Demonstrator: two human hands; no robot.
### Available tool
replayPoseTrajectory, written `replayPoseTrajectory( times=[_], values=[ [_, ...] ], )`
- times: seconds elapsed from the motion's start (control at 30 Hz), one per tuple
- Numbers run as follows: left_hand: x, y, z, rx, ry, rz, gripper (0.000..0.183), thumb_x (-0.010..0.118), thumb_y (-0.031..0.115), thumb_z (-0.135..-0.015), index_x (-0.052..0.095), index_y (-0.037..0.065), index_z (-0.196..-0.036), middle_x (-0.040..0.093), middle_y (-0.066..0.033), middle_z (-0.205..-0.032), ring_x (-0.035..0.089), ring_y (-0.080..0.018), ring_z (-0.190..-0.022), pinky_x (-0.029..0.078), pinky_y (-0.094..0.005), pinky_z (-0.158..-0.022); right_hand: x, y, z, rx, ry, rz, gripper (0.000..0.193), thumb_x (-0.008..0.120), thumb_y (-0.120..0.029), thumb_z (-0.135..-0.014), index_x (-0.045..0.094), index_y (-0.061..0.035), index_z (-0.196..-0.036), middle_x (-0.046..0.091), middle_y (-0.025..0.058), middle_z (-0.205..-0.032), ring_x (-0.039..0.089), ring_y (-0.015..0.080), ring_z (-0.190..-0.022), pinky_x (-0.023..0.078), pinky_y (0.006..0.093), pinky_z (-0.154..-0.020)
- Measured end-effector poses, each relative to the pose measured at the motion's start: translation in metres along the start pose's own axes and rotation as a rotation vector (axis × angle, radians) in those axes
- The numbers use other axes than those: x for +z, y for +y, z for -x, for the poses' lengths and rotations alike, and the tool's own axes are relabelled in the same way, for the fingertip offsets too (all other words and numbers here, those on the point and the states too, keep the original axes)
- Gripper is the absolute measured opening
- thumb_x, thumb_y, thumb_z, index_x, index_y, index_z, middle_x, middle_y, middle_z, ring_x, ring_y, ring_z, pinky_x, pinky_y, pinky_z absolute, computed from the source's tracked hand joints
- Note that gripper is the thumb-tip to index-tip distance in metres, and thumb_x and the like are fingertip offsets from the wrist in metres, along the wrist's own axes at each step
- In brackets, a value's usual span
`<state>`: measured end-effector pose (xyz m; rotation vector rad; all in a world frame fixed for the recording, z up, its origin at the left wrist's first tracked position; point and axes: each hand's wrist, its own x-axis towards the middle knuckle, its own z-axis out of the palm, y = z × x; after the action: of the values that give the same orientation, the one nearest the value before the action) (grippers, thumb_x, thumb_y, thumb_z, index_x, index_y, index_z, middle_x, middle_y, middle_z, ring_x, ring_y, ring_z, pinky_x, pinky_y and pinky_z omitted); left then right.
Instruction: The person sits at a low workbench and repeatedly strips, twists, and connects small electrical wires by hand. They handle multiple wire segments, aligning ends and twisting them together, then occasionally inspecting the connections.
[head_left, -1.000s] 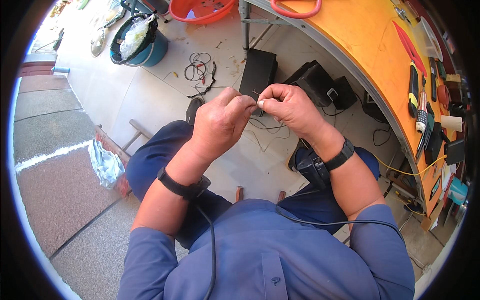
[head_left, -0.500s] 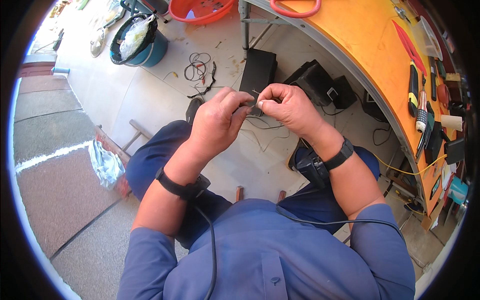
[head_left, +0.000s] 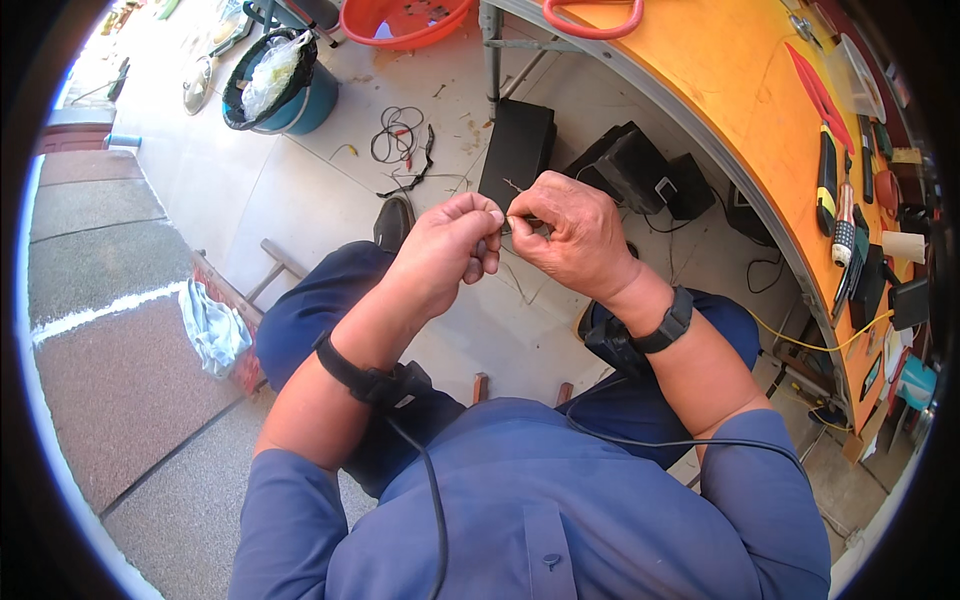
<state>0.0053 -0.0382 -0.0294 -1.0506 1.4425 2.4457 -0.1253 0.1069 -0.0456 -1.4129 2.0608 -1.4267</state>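
My left hand and my right hand meet fingertip to fingertip over the floor between my knees. Both are closed in a pinch on a thin wire, whose bare-looking end sticks up beside my right fingers. The part between the fingertips is mostly hidden. A pale thin strand shows below the hands; whether it belongs to the same wire I cannot make out. Straight beyond my fingers lies a black box on the floor.
An orange table with pliers and a screwdriver curves along the right. Black cases lie under it. Coiled leads, a blue bucket and a red basin are ahead. A cloth lies left.
My left hand has turned, its fingers curling more toward me. The right hand has rolled with its back more upward. Both fingertips stay together and have dropped slightly.
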Motion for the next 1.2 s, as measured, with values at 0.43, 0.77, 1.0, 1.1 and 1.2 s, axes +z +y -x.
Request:
replayPoseTrajectory(
  times=[0.43, 0.77, 1.0, 1.1, 1.2],
  values=[
    [-0.003, -0.006, -0.007, 1.17, 0.233, -1.212, 0.015, 0.072, 0.009, -0.087, 0.064, 0.007, -0.099, 0.061, -0.0067, -0.085, 0.063, -0.0231, -0.064, 0.05, -0.0324, -0.054, -0.008, 0.005, -0.006, 0.633, -0.18, -0.621, 0.007, 0.067, -0.01, -0.09, 0.067, -0.0037, -0.087, 0.057, -0.0067, -0.074, 0.048, 0.0019, -0.066, 0.039, 0.02, -0.058],
    [-0.007, 0.004, 0.002, 0.432, -0.016, -0.576, 0.018, 0.068, 0.011, -0.092, 0.061, 0.004, -0.108, 0.061, -0.0051, -0.082, 0.063, -0.0163, -0.065, 0.05, -0.0304, -0.058, -0.005, 0.006, -0.004, 0.323, -0.067, -0.306, 0.008, 0.068, -0.011, -0.085, 0.07, -0.0038, -0.089, 0.065, 0.0025, -0.079, 0.058, 0.0085, -0.068, 0.047, 0.0252, -0.064],
    [-0.008, -0.005, -0.006, 1.096, 0.135, -1.123, 0.019, 0.072, 0.005, -0.086, 0.065, 0.006, -0.103, 0.061, -0.0103, -0.083, 0.063, -0.0267, -0.067, 0.05, -0.0348, -0.059, -0.007, 0.01, -0.005, 0.662, -0.209, -0.663, 0.013, 0.069, -0.015, -0.089, 0.069, -0.0013, -0.09, 0.06, -0.0063, -0.077, 0.049, 0.0006, -0.073, 0.044, 0.0206, -0.064],
    [-0.006, -0.004, -0.005, 1.037, 0.126, -1.056, 0.015, 0.07, 0.006, -0.089, 0.065, 0.006, -0.102, 0.061, -0.0086, -0.08, 0.062, -0.0241, -0.063, 0.049, -0.0329, -0.056, -0.004, 0.008, -0.003, 0.606, -0.195, -0.586, 0.011, 0.068, -0.013, -0.087, 0.069, -0.0022, -0.091, 0.062, -0.0036, -0.077, 0.051, 0.0028, -0.07, 0.045, 0.0225, -0.064],
    [-0.005, 0.0, -0.002, 0.324, 0.023, -0.361, 0.01, 0.066, 0.008, -0.093, 0.064, 0.004, -0.102, 0.062, -0.0051, -0.079, 0.061, -0.0177, -0.062, 0.047, -0.0295, -0.054, 0.0, 0.004, -0.001, 0.322, -0.102, -0.31, 0.008, 0.068, -0.01, -0.085, 0.069, -0.0047, -0.091, 0.065, 0.002, -0.078, 0.057, 0.0088, -0.067, 0.047, 0.0254, -0.064]
  ],
)
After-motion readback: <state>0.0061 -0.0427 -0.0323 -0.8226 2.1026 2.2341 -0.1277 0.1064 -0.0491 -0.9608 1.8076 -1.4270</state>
